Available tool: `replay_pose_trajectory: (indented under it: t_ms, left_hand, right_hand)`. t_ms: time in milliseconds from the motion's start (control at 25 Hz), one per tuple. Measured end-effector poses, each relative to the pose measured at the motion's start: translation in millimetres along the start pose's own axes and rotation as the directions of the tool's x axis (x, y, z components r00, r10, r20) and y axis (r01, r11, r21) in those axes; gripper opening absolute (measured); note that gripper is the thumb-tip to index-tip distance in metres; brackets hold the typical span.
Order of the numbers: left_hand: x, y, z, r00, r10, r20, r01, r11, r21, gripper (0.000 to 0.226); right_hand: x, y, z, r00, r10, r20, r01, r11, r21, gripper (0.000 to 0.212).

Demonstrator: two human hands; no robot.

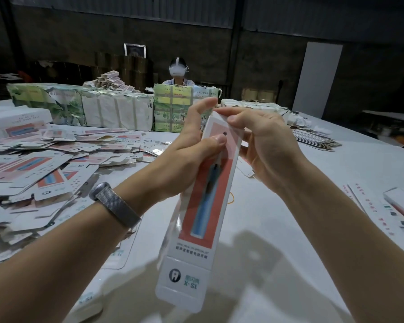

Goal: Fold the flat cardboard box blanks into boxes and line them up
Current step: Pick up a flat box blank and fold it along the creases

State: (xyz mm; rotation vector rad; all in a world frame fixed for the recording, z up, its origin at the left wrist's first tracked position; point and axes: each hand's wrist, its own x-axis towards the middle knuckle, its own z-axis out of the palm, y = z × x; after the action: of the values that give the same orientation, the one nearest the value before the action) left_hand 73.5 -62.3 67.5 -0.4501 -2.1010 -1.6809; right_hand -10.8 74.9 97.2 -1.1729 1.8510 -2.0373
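I hold a long white box blank with a red panel and a blue toothbrush picture upright above the table. My left hand grips its upper left edge, thumb pressed on the front face. My right hand holds the upper right side, with index finger and thumb pinching the top flap. The lower flap with a tooth logo hangs toward me. A big heap of flat blanks lies on the table to the left. Folded boxes lie at the right edge.
Wrapped bundles of paper stock form a wall across the far side of the white table. A person wearing a headset sits behind them. Another stack of flat sheets lies at far right. A yellow rubber band lies on the table.
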Motion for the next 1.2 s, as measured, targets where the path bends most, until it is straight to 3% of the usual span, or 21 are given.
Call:
replay_pose_trajectory:
  t_ms: [280, 600, 800, 880, 1000, 1200]
  left_hand:
    - [3, -5, 3, 0.998, 0.007, -0.058, -0.011, 0.998, -0.069, 0.057]
    - [3, -10, 3, 0.99, 0.038, -0.139, -0.049, 0.996, -0.076, 0.052]
    - [3, -8, 4, 0.983, 0.086, -0.161, -0.096, 0.994, -0.058, 0.05]
    - [4, -10, 8, 0.983, 0.046, -0.18, -0.066, 0.992, -0.105, 0.049]
    - [9, -13, 13, 0.966, 0.007, -0.259, -0.043, 0.99, -0.136, 0.031]
    - [13, -9, 13, 0.935, -0.11, -0.338, 0.014, 0.961, -0.275, 0.015]
  right_hand:
    - [-1, 4, 5, 0.988, -0.144, -0.064, 0.132, 0.979, -0.158, 0.027]
    - [-5, 11, 13, 0.991, -0.131, 0.034, 0.131, 0.991, -0.008, 0.033]
    - [-3, 11, 11, 0.99, -0.125, 0.061, 0.126, 0.992, -0.02, 0.031]
    - [-3, 12, 14, 0.988, -0.156, -0.007, 0.154, 0.981, -0.117, 0.026]
    - [-1, 15, 17, 0.959, -0.256, -0.119, 0.175, 0.87, -0.461, 0.029]
    - [-7, 8, 27, 0.973, -0.225, -0.056, 0.135, 0.744, -0.654, 0.069]
